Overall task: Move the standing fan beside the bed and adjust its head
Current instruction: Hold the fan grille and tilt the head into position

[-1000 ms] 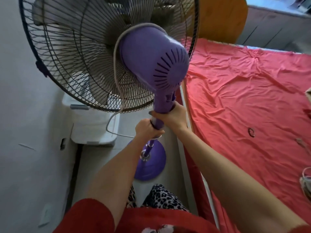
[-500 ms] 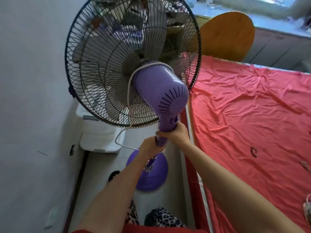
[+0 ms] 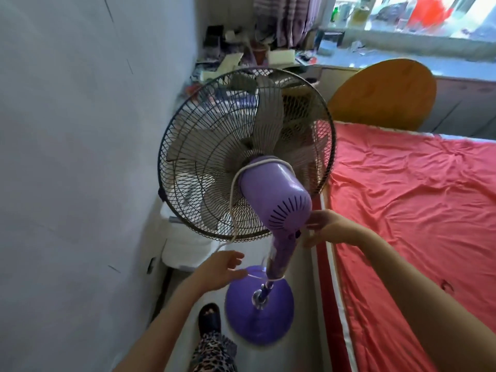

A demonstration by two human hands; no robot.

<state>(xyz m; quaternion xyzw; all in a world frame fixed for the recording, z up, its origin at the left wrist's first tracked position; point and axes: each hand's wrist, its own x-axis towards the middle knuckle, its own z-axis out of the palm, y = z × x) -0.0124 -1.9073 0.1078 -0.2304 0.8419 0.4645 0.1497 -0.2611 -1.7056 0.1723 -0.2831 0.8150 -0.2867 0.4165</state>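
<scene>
Standing fan (image 3: 268, 200) stands on floor (image 3: 303, 277) between wall (image 3: 80, 157) and bed (image 3: 416, 210), leaning. Both hands spread wide, holding nothing: left hand (image 3: 218, 269) near pole, right hand (image 3: 326, 226) beside motor housing. Risk: unheld fan tips; loose cord (image 3: 233, 200) snags.

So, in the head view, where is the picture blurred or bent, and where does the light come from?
Head view: motion blur smears the fan's pole and base; the wide lens bows the wall and bed edge; daylight enters from the window, overexposed at upper right.
</scene>
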